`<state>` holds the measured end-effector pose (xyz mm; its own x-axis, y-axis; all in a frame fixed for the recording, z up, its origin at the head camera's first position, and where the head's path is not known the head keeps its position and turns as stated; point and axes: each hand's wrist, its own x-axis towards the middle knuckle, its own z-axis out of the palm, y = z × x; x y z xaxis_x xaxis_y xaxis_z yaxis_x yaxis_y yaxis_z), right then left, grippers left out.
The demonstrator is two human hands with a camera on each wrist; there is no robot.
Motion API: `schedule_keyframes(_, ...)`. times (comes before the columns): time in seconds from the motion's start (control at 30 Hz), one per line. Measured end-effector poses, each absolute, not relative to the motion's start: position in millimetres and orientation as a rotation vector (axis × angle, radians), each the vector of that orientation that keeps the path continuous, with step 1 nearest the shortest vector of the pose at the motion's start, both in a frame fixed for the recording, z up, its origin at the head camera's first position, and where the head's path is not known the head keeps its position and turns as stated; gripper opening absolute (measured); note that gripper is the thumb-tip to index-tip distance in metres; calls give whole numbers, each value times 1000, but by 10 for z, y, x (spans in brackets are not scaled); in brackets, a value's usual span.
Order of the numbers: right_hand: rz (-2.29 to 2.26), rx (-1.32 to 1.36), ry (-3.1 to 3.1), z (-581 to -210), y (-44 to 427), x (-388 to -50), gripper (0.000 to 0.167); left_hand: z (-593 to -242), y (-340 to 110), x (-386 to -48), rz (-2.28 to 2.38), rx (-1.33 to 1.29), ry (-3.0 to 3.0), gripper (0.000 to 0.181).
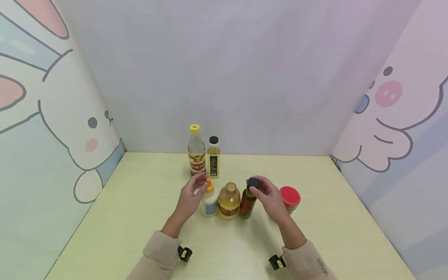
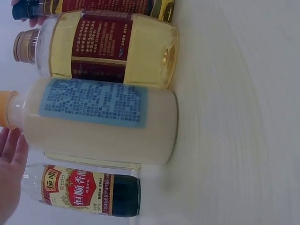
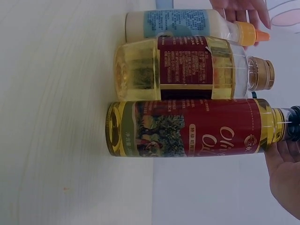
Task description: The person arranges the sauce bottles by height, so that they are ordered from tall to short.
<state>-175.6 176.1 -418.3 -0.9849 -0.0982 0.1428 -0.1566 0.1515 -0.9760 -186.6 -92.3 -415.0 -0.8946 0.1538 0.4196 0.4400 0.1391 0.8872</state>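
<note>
The person's left arm (image 1: 171, 226) slants far and to the right, the right arm (image 1: 294, 238) far and to the left, with beige sleeves (image 1: 159, 252) turned back above both wrists. The left hand (image 1: 190, 194) bends its fingers on the far side, thumb nearer. Facing it, the right hand (image 1: 272, 198) curls in a grip, its thumb crossing on the near side.

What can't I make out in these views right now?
- Head: the lower side of the red-lidded jar, partly hidden by the right hand; fine print on the vinegar bottle, too small.
- Left wrist: the vinegar bottle's upper neck, hidden by the left hand; most of the dark-capped bottle, behind the white bottle.
- Right wrist: the cap of the olive oil bottle, cut off by the right edge.
</note>
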Motion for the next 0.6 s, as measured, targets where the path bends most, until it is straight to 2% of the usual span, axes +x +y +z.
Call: schedule_keyframes(0.6,1997,288,-2328,-4188,1762,-1744,38,-4291,-873,-1816,-1783,-538,-2237,40)
